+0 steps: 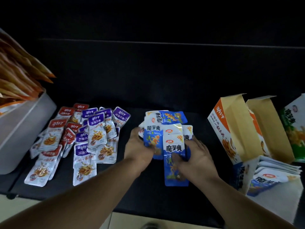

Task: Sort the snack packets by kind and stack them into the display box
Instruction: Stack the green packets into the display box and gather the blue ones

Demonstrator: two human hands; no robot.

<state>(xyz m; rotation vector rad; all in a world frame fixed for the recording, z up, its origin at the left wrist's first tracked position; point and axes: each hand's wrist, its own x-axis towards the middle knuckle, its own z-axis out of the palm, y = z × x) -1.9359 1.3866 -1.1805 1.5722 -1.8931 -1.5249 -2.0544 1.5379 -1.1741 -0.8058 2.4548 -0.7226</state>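
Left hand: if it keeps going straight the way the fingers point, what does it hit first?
The left hand points up and right, already against the blue packets gathered between both hands. Going on, it would likely push deeper into that pile, toward the blue packet at its far end. Depth is uncertain.

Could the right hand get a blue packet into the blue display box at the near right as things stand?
Probably yes. The right hand is beside the blue display box, whose open side faces it with nothing between; packets already stacked inside leave little room.

blue-white packets [166,138], purple and red packets [79,138]
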